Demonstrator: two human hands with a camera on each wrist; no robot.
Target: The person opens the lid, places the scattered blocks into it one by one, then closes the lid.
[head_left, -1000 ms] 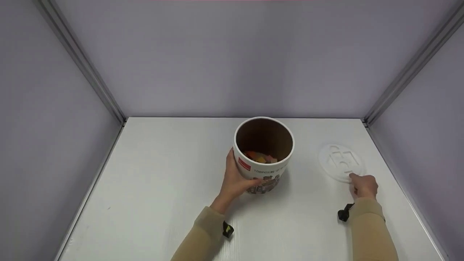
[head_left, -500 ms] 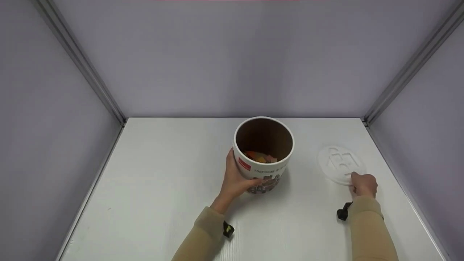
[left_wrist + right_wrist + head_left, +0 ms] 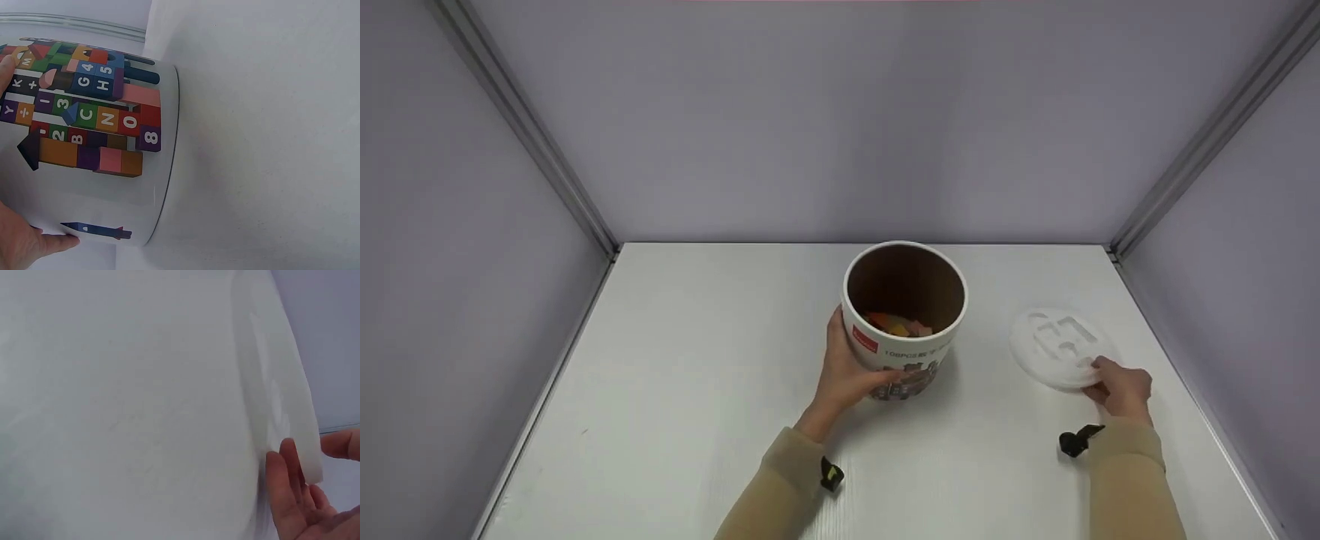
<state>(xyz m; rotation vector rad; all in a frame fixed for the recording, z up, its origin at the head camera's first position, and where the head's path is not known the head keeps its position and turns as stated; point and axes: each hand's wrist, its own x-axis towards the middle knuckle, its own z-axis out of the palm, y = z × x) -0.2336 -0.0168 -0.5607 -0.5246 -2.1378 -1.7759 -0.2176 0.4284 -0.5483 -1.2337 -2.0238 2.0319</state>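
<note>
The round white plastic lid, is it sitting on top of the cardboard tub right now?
No, the round white plastic lid is off to the right of the open cardboard tub, pinched at its edge by the right hand.

white table (image 3: 697, 390) bears tub (image 3: 905, 319), lid (image 3: 1056, 347).

The white lid (image 3: 278, 382) filled the right part of the view, seen edge-on and tilted, its near edge raised off the desk (image 3: 112, 410); the right hand (image 3: 306, 500) pinched that edge at the lower right; fingers (image 3: 281, 489) lay under the lid, and the thumb (image 3: 340, 443) came over its far side; faint raised shapes showed on the lid's face; the desk beneath was white and lightly marked; a pale wall stood beyond.
</note>
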